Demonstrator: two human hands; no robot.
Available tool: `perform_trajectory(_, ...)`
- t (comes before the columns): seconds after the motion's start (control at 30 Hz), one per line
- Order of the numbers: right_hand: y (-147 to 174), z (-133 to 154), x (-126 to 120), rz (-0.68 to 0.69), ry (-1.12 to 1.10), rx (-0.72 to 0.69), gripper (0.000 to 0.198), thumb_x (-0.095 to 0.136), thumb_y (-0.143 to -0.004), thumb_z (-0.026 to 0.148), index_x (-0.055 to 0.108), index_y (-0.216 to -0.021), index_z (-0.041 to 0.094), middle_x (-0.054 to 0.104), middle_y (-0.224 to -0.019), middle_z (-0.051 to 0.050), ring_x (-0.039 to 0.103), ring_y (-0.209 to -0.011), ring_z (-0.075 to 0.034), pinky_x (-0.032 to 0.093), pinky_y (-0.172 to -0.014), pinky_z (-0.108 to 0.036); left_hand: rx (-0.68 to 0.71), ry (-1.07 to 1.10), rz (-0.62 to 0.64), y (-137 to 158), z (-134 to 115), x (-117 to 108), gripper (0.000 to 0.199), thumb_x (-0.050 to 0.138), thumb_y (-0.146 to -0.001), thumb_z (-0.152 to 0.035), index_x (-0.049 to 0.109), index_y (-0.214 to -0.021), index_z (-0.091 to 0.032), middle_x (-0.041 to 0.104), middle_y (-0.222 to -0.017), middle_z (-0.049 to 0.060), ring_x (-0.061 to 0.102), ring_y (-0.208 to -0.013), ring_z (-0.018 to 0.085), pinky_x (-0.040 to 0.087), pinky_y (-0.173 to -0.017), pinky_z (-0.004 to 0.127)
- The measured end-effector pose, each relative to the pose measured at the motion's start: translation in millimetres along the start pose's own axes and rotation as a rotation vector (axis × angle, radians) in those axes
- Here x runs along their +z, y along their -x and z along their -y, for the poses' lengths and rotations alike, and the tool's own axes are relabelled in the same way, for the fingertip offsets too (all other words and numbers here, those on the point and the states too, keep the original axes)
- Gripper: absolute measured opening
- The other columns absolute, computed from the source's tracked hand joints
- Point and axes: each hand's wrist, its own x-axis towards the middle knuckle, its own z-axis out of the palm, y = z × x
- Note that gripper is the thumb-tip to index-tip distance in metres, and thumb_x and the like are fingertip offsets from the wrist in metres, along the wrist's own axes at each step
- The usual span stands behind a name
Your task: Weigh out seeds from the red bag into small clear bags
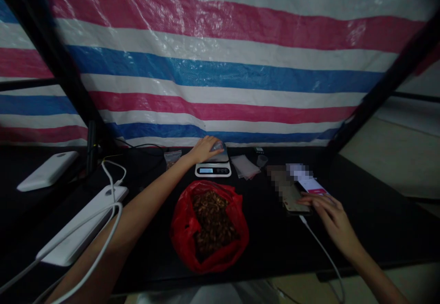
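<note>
While the left hand (208, 150) curves its fingers around clear plastic (217, 145) on a boxy white digital scale (213, 171), the right hand (332, 214) rests loosely extended fingers by a gold-toned, cable-fed phone (296, 205). Whether the left fingers grip the plastic, I cannot tell. Handling it there seems the step in hand; thin film calls for a light touch. Nearer, one round red plastic bag (180, 230) of brown pieces (215, 221) stands open on the black counter (275, 249). Counted: one scale, two phones, two white power banks (48, 171); flat clear sachets (243, 164) overlap too much to count.
</note>
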Motion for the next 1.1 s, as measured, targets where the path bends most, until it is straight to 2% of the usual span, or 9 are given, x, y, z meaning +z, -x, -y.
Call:
perform_trajectory(0.3, 0.2, -2.2, 5.6, 0.075, -0.006, 0.008, 0.036, 0.037, -0.088, 0.049, 0.067, -0.092, 0.03, 0.068, -0.103, -0.001, 0.057, -0.106, -0.026, 0.022, -0.104, -0.056, -0.104, 0.084, 0.027, 1.4, 9.5, 23.2, 0.055, 0.044, -0.084, -0.054, 0.047, -0.123, -0.015, 0.054, -0.121, 0.012, 0.048, -0.11, 0.028, 0.036, -0.095, 0.043)
perform_trajectory(0.43, -0.6, -0.9, 4.9, 0.001, 0.019, -0.009, 0.034, 0.038, -0.087, 0.047, 0.065, -0.098, 0.03, 0.068, -0.105, -0.001, 0.057, -0.106, -0.025, 0.028, -0.102, -0.052, -0.084, 0.102, -0.018, 3.4, 9.4, 21.9, 0.066, 0.048, -0.082, -0.055, 0.034, -0.134, -0.016, 0.048, -0.131, 0.012, 0.043, -0.117, 0.029, 0.033, -0.098, 0.043)
perform_trajectory(0.57, -13.2, 3.2, 1.2, -0.1, 0.064, -0.014, 0.035, 0.039, -0.088, 0.045, 0.06, -0.109, 0.027, 0.064, -0.111, -0.004, 0.056, -0.105, -0.024, 0.036, -0.096, -0.045, -0.06, 0.1, -0.134, 10.9, 6.1, 5.8, 0.067, 0.049, -0.082, -0.053, 0.033, -0.135, -0.015, 0.046, -0.131, 0.012, 0.04, -0.12, 0.027, 0.03, -0.101, 0.042)
perform_trajectory(0.73, -61.9, 22.8, 0.4, 0.015, 0.288, -0.093, 0.043, 0.039, -0.087, 0.045, 0.048, -0.125, 0.025, 0.058, -0.12, -0.008, 0.051, -0.111, -0.029, 0.036, -0.092, -0.049, -0.061, 0.178, -0.186, 36.9, -5.0, -21.9, 0.048, 0.042, -0.088, -0.047, 0.042, -0.127, -0.017, 0.049, -0.126, 0.01, 0.041, -0.119, 0.024, 0.03, -0.102, 0.04)
perform_trajectory(0.83, -99.2, 31.1, 10.1, 0.095, 0.322, -0.142, 0.047, 0.038, -0.088, 0.043, 0.041, -0.13, 0.023, 0.051, -0.129, -0.01, 0.046, -0.117, -0.029, 0.038, -0.091, -0.048, -0.003, 0.268, -0.137, 58.9, -18.1, -37.5, 0.039, 0.042, -0.089, -0.043, 0.048, -0.119, -0.019, 0.05, -0.125, 0.009, 0.042, -0.119, 0.022, 0.03, -0.104, 0.039)
perform_trajectory(0.93, -129.2, 26.2, 26.4, 0.16, 0.333, -0.149, 0.05, 0.037, -0.088, 0.045, 0.04, -0.131, 0.021, 0.05, -0.131, -0.011, 0.045, -0.119, -0.03, 0.039, -0.091, -0.049, 0.04, 0.353, -0.043, 83.1, -35.1, -52.6, 0.034, 0.044, -0.089, -0.04, 0.052, -0.115, -0.021, 0.05, -0.125, 0.008, 0.042, -0.12, 0.021, 0.029, -0.105, 0.039)
perform_trajectory(1.1, -150.7, 6.3, 52.7, 0.289, 0.312, -0.105, 0.062, 0.042, -0.083, 0.053, 0.038, -0.135, 0.019, 0.048, -0.133, -0.015, 0.043, -0.122, -0.032, 0.038, -0.093, -0.05, 0.026, 0.421, 0.122, 123.0, -65.0, -73.7, 0.035, 0.049, -0.086, -0.042, 0.052, -0.118, -0.026, 0.046, -0.13, 0.006, 0.039, -0.123, 0.021, 0.028, -0.106, 0.038)
